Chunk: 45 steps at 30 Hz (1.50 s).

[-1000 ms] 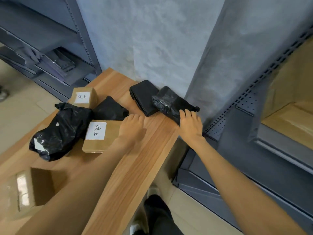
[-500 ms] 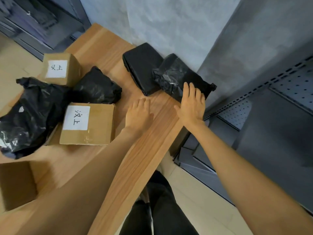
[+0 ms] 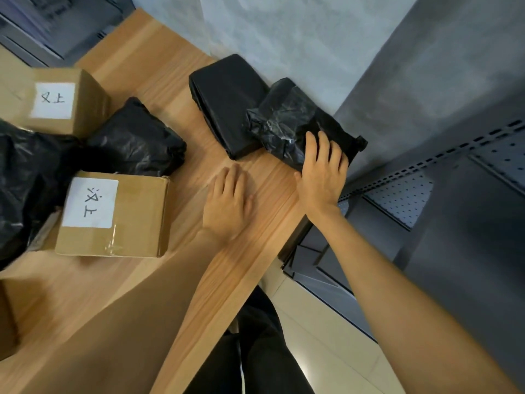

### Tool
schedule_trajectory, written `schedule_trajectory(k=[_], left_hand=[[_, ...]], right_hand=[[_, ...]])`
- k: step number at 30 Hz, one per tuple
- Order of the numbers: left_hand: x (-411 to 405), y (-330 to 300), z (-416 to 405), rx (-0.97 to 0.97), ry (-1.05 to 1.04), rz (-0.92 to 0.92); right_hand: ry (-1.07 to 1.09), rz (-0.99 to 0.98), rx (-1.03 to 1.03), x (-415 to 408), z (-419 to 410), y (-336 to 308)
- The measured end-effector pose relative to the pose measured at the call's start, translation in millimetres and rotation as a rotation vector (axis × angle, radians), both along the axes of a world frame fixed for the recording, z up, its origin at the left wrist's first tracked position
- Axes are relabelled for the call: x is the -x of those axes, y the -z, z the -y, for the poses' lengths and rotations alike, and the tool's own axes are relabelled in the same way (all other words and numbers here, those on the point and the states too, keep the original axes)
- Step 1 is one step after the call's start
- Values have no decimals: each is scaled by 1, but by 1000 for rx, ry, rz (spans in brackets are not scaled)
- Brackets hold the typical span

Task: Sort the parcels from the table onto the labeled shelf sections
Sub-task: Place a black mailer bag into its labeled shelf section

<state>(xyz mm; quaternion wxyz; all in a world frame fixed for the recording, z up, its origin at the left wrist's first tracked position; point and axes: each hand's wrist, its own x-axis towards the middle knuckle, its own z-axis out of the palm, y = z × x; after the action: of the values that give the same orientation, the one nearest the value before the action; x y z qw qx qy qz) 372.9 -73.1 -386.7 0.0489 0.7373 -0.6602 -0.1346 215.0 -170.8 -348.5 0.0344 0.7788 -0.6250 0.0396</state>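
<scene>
Head view looks down on the right hand, whose fingers curl over the near end of a crinkled black plastic parcel and hold it, the thumb down at the parcel's near edge by the table's right side. That parcel lies at the far right corner of the wooden table, close to the grey wall, and leans partly over a flat black parcel just to its left. The left hand rests palm down on the bare wood near both of them, fingers relaxed and holding nothing. Left of that hand stands a cardboard box with a white handwritten label on top; behind the box, touching it, sits a bunched black bag parcel. A second labelled cardboard box stands farther back on the left, and a large black bag lies along the left edge, touching both boxes. A grey metal shelf unit with perforated panels stands right of the table, and another dark shelf shows at the top left. Dark trousers show below the table edge, over a pale tiled floor
</scene>
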Motion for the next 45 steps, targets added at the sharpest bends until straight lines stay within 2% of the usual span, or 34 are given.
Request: schedule_trajectory(k=[4,11,16,22,26,29,31,33,36,45], left_hand=[[-2,6,-1,9,-16,-15],[-5,12,-1,13,-18,11],[-4,13,0,-11,-9,59],[0,5,-2,-72,1,96],[2,-14,2,-87,15,45],[-3,-33,2,-22,49,0],[-9,-40,-3,-165,25,10],[-19,-39,-10,-226,30,87],[-29,-53,-22,-169,36,127],[-52,-118,-58,-17,50,83]], right_hand=[[-1,33,25,2,5,-3],[-56,230,163,11,7,-28],[-44,426,142,7,5,-54],[87,707,-106,6,-2,-74],[220,1059,-452,12,-7,-77],[340,1274,-565,12,-11,-77],[407,1394,-633,13,-15,-78],[423,1449,-684,13,-21,-81],[392,1504,-712,13,-32,-91],[368,1643,-720,10,-89,-137]])
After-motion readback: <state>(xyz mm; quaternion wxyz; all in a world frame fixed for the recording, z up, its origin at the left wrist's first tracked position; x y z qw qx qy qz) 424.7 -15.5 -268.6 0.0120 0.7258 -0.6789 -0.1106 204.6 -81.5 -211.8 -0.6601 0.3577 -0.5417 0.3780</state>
